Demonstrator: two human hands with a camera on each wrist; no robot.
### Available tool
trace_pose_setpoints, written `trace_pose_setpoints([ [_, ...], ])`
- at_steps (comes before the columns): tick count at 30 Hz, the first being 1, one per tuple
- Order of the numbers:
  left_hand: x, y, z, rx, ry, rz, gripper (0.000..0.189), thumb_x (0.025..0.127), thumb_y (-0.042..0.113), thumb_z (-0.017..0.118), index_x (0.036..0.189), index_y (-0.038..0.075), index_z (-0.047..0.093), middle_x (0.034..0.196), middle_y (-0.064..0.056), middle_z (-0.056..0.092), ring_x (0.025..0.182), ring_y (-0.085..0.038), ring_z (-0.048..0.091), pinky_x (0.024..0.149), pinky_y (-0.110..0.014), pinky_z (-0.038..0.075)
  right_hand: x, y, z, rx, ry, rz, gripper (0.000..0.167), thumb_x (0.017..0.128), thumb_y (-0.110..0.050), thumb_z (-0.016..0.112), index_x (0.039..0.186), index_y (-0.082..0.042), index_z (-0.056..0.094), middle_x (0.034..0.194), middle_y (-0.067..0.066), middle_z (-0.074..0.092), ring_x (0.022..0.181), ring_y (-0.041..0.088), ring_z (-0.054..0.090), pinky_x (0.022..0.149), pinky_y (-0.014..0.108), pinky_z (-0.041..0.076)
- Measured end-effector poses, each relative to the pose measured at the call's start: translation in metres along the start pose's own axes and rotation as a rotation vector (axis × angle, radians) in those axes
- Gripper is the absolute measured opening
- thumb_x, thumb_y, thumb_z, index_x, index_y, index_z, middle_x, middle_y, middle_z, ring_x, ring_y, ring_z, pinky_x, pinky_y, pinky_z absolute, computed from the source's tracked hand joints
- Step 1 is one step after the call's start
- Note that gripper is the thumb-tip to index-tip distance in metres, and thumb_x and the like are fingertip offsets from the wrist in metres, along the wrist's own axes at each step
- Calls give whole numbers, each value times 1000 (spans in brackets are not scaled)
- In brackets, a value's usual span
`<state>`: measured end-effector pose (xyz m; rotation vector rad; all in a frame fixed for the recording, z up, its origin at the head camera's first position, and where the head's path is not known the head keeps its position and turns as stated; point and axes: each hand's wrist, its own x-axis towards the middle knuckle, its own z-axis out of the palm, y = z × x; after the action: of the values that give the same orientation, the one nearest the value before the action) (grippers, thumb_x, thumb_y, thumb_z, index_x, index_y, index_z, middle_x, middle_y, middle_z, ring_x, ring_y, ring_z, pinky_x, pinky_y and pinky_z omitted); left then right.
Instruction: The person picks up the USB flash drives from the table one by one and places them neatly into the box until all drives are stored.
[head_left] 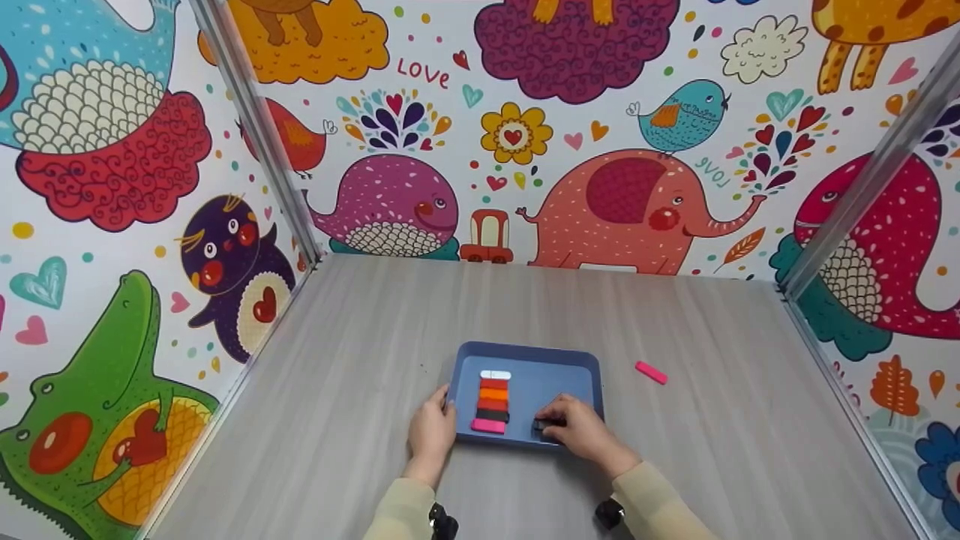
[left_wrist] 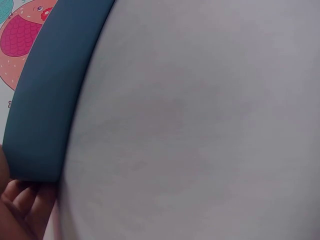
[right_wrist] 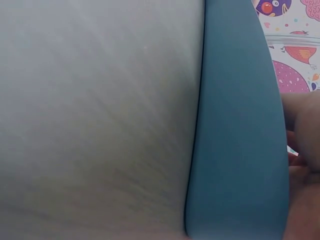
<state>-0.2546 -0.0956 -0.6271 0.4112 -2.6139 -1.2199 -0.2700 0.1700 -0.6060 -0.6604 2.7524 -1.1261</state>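
Observation:
A blue-grey tray lies on the table. My left hand grips its left side near the front corner; in the left wrist view the fingers curl at that corner. Inside the tray's right front part, my right hand pinches a small black stick, partly hidden by the fingers. Down the tray's left half runs a column of small sticks: white, red, orange, red-orange, black and pink. In the right wrist view the tray wall covers much of the hand.
A loose pink stick lies on the wood-grain table, right of the tray. Cartoon-printed panels with metal corner posts enclose the table at the back, left and right.

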Motion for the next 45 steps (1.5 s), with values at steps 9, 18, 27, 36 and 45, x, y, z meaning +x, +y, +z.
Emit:
trace_pose_setpoints([
  [9,-1,1,0,-18,18,9,37,95,10,66,131,3,69,124,-20,73,106,-37,73,87,-54,58,0,1,2,4,-45,-26,16,86,0,77,100,-7,80,95,1,67,89,15,62,81,28,54],
  [18,0,1,0,-12,1,-4,37,96,10,66,133,3,69,128,-20,72,113,-36,71,93,-52,57,3,-2,2,1,-95,9,17,84,3,78,98,-6,80,93,2,67,85,12,57,74,24,51],
  [27,1,2,0,-16,-6,-15,38,97,10,65,134,4,68,130,-20,71,112,-35,72,93,-52,57,6,0,0,10,-131,2,19,82,4,80,97,-6,81,90,3,71,81,10,56,72,25,52],
  [36,1,0,1,-14,11,9,36,96,8,66,131,4,70,127,-18,73,111,-36,72,91,-52,58,7,2,1,16,-129,-41,14,81,5,80,92,-4,80,86,6,73,76,8,59,69,23,53],
  [45,0,-1,1,-15,19,21,36,94,7,66,131,5,70,125,-18,74,109,-36,73,89,-52,58,8,3,0,4,-120,-61,11,81,2,82,90,-4,81,84,5,73,74,6,59,68,21,52],
])
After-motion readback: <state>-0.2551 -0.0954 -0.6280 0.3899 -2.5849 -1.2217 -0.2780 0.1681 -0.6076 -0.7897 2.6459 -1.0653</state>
